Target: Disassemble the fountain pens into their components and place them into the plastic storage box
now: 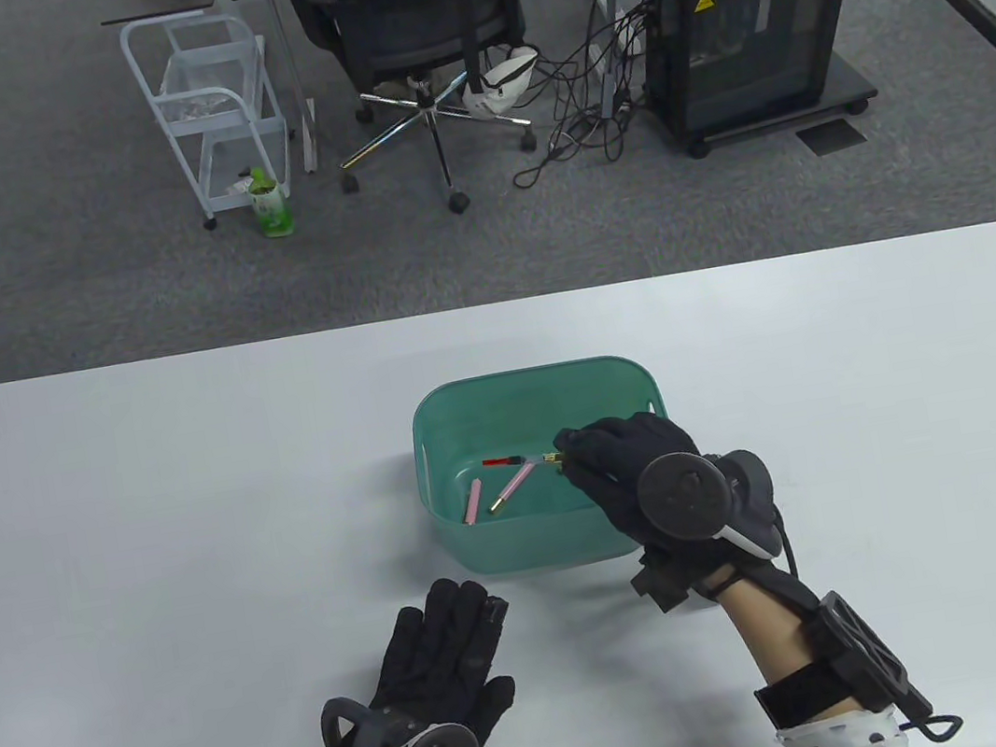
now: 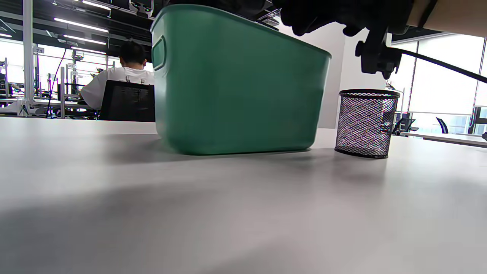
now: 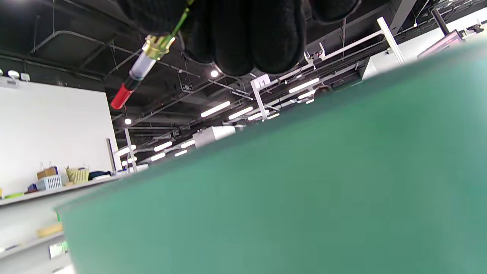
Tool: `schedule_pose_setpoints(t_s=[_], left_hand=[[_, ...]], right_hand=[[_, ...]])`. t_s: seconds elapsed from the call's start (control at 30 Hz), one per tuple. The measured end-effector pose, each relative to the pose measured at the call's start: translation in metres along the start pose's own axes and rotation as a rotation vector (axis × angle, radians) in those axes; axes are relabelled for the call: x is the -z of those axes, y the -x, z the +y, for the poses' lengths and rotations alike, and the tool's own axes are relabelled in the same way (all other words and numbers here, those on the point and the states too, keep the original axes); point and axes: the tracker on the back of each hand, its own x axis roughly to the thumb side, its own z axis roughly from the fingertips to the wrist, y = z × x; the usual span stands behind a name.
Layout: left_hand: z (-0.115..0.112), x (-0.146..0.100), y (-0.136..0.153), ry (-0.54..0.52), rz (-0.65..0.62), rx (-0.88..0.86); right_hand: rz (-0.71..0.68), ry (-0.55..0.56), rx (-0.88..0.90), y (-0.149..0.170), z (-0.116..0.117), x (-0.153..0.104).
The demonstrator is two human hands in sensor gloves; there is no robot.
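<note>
A green plastic box (image 1: pixel 448 533) stands in the middle of the table; it fills the left wrist view (image 2: pixel 236 87) and the right wrist view (image 3: pixel 304 190). My right hand (image 1: pixel 611 459) reaches over the box and pinches a pen insert (image 1: pixel 521 459) with a brass collar and a red end, also seen as pen insert (image 3: pixel 135 78). On the box floor lie a short pink piece (image 1: pixel 473 501) and a longer pink barrel (image 1: pixel 512 489) with a gold tip. My left hand (image 1: pixel 443 652) rests flat on the table in front of the box, holding nothing.
A black mesh pen cup (image 2: pixel 365 123) stands on the table to the right of the box in the left wrist view. Beyond the table's far edge are an office chair (image 1: pixel 423 17), a white cart (image 1: pixel 216 116) and a computer tower (image 1: pixel 754 21).
</note>
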Motion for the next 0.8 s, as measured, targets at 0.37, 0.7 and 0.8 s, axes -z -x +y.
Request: schedule_pose_setpoints(t_s=[0.37, 0.7, 0.8], left_hand=[[0.0, 0.0, 0.0, 0.006, -0.003, -0.006], [0.0, 0.0, 0.001, 0.013, -0.001, -0.017], [-0.001, 0.0, 0.002, 0.019, 0.001, -0.021]], right_hand=[[0.054, -0.062, -0.06, 0.005, 0.023, 0.011], [0.051, -0.082, -0.089, 0.006, 0.033, 0.012], [0.043, -0.078, -0.085, 0.006, 0.032, 0.011]])
